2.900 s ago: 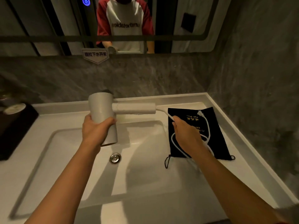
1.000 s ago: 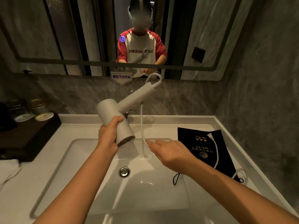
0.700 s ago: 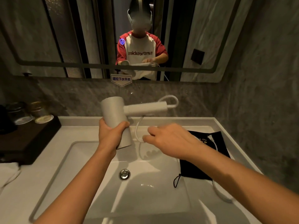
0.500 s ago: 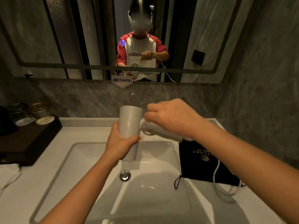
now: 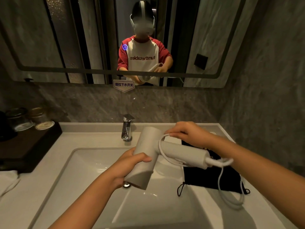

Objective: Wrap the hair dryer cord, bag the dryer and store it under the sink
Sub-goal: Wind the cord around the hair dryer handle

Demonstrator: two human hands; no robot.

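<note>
Since half a second ago, the right hand [image 5: 186, 134] has drawn back from over the handle toward the barrel joint, and one turn of the white power cord [image 5: 160, 151] now circles the handle where it meets the barrel.

At far left, a dark wooden tray [image 5: 31, 146] sits on the pale stone bench [image 5: 24, 204], carrying two lidded glass jars [image 5: 24, 119]. A folded white towel [image 5: 7, 180] lies just in front of the tray. Beyond the white rectangular sink basin [image 5: 92, 164] stands a chrome faucet [image 5: 126, 128], and above it a wall mirror [image 5: 66, 38] reflects the person in a red-and-white shirt.

Over the basin, the left hand [image 5: 128, 169] is wrapped firmly around the barrel of the matte white hair dryer [image 5: 146, 154], whose handle points right and slightly down. The right hand, fingers narrowed into a pinch, holds the cord just above the top of the handle. From the handle's end, the cord bends into a short loop, then drops in slack coils onto the bench at right.

Beneath the handle and the right forearm, a black drawstring fabric bag [image 5: 209, 179] lies flat on the bench beside the basin, its drawstring trailing over the basin's edge. The slack cord rests partly across the bag's right side.
</note>
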